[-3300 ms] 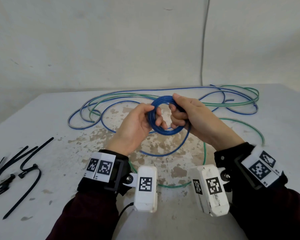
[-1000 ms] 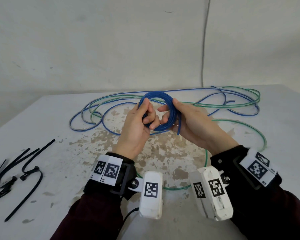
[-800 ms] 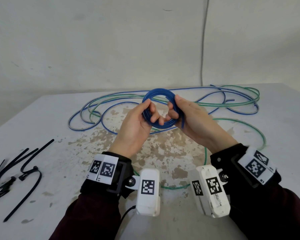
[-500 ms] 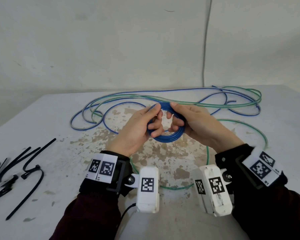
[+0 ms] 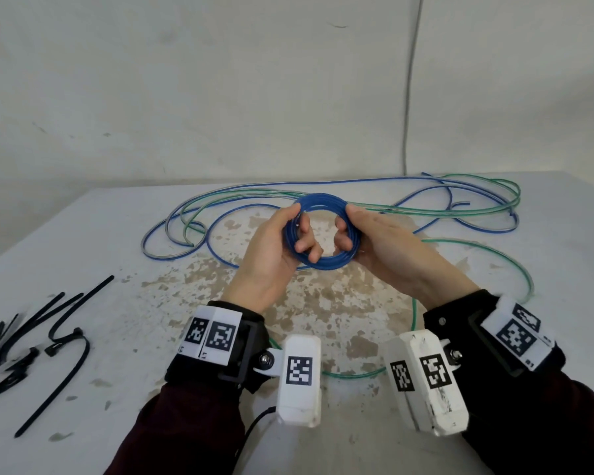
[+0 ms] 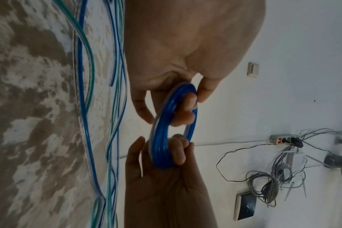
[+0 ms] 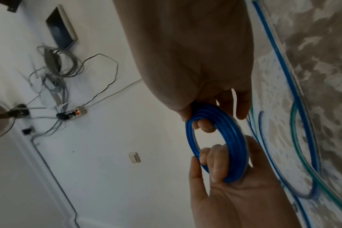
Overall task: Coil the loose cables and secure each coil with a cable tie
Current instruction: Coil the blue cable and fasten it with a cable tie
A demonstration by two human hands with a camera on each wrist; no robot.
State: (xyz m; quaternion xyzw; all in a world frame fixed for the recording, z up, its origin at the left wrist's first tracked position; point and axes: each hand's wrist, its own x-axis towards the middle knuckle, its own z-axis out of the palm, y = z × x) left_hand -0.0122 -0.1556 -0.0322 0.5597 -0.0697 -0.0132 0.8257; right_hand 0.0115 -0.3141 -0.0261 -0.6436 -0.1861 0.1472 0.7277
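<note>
1. Ties: bundle of black cable ties lies on the table, far left of the coil, well apart from both hands. None touches a cable.
2. Left hand grasps the left side of the blue coil: thumb on the outer rim near the top, fingers curled through the hole. Left wrist view confirms it, hand wrapped round the bundle of turns.
3. Coil is held up off the table between the two hands, above the worn brown patch. Several turns stacked tight, ring roughly upright and facing the person. No tie on it.
4. Right hand grasps the right side of the coil: thumb on the outer rim, fingertips hooked inside the ring. Right wrist view: hand pinching the top of the ring, with the left hand on its lower edge.
5. Loose cables, blue and green, sprawl on the table behind the coil and out to its right. One green loop curves round right of the coil and runs back under the wrists.
6. Grey wire runs down the wall behind the coil, to its right.
7. Wrist views also show a power strip and tangled grey wires against a white surface, away from the coil.
</note>
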